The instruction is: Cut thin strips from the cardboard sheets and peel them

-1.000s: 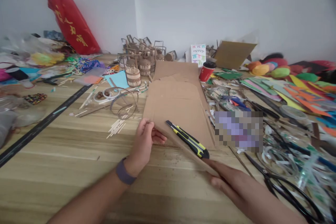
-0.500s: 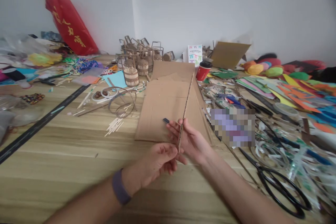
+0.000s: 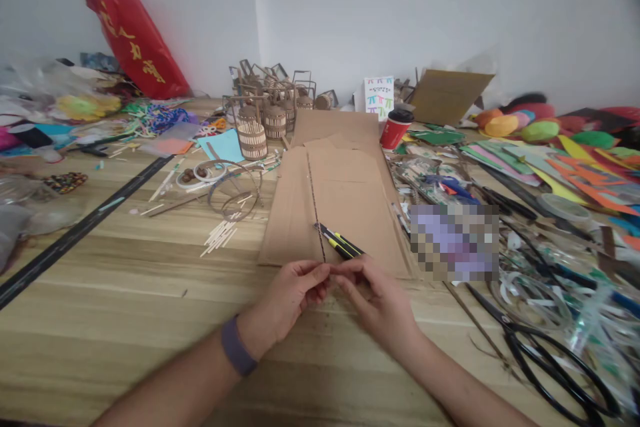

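The left hand (image 3: 285,300) pinches the near end of a thin cardboard strip (image 3: 313,193), the right hand's (image 3: 383,307) bent fingertips meet it there, their grip unclear, and the strip points away past the utility knife's (image 3: 343,243) tip, over the cardboard sheet (image 3: 357,203).

- Wall (image 3: 400,13): pale grey, smooth, spanning the rear of the scene.
- Vertical band (image 3: 258,7): lighter line dividing the wall left of centre.
- Tabletop (image 3: 125,320): light wood with streaked grain.
- Lighting: soft and diffuse.

Hands (image 3: 290,297) (image 3: 379,297) close together, fingers (image 3: 316,292) curled, forearms (image 3: 175,373) angled inward
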Tool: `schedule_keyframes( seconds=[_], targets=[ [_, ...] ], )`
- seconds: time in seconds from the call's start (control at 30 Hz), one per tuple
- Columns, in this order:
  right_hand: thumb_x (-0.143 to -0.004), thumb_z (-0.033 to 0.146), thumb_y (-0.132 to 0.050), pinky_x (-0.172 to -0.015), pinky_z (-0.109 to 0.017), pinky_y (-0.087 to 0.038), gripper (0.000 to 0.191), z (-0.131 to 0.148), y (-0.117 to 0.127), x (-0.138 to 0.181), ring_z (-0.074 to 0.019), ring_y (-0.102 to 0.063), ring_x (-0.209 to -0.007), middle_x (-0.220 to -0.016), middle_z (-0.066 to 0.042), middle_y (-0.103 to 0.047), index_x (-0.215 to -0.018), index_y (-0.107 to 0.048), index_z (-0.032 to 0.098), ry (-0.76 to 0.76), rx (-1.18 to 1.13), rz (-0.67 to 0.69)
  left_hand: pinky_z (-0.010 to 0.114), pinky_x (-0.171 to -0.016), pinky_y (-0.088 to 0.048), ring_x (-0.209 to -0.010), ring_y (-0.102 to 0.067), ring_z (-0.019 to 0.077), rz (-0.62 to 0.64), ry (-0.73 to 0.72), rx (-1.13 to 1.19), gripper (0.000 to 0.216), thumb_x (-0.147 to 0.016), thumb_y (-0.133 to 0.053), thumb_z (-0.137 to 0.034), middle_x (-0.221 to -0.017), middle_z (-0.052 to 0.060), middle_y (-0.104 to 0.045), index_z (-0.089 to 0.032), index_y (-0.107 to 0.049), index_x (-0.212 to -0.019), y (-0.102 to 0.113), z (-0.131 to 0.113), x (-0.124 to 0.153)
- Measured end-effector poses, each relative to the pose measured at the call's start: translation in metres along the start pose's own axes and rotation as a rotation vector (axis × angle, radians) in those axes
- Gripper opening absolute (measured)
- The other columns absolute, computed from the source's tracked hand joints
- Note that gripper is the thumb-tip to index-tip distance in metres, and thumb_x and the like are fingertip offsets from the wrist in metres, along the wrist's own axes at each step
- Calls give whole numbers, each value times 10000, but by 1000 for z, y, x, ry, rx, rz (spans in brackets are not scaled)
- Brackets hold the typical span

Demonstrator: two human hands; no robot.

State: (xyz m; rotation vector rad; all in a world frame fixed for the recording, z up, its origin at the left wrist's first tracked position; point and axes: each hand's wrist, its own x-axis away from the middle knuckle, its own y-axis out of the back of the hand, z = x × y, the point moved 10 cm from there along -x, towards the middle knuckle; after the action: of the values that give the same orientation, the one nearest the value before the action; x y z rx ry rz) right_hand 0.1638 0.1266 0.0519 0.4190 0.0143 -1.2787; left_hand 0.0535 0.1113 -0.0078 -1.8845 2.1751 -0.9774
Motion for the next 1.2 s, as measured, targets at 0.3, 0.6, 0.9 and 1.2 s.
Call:
schedule_keyframes(
  seconds=[0.3, 0.6, 0.9, 1.2],
  targets=[
    [-873, 162, -551, -611, -239, -523, 122, 24, -13, 8, -141, -650, -675, -762, -17, -693, -901, -650, 227, 275, 356, 39, 199, -495, -364, -533, -501, 75, -37, 39, 25, 421, -547, -882, -451, -619, 15, -612, -103, -715, -717, 9, 6, 0],
    [-862, 152, -541, -580, -224, -518, 122, 25, -13, 10, -132, -645, -643, -737, -13, -681, -846, -635, 229, 263, 373, 37, 204, -517, -409, -550, -530, 89, -36, 35, 12, 406, -564, -872, -457, -623, 30, -630, -106, -719, -700, 8, 9, 3],
    [-870, 149, -531, -584, -242, -496, 132, 22, -16, 11, -143, -641, -647, -705, -5, -664, -816, -616, 235, 257, 392, 79, 213, -528, -431, -567, -551, 105, -36, 10, -50, 382, -615, -841, -464, -635, 35, -641, -114, -718, -707, 7, 7, 5],
    [-878, 148, -526, -610, -267, -463, 136, 24, -18, 15, -150, -611, -648, -690, 3, -651, -824, -613, 237, 303, 455, 102, 201, -504, -395, -536, -546, 95, -22, 30, -31, 393, -576, -868, -471, -602, 31, -642, -121, -725, -680, 5, 8, 5]
  ],
)
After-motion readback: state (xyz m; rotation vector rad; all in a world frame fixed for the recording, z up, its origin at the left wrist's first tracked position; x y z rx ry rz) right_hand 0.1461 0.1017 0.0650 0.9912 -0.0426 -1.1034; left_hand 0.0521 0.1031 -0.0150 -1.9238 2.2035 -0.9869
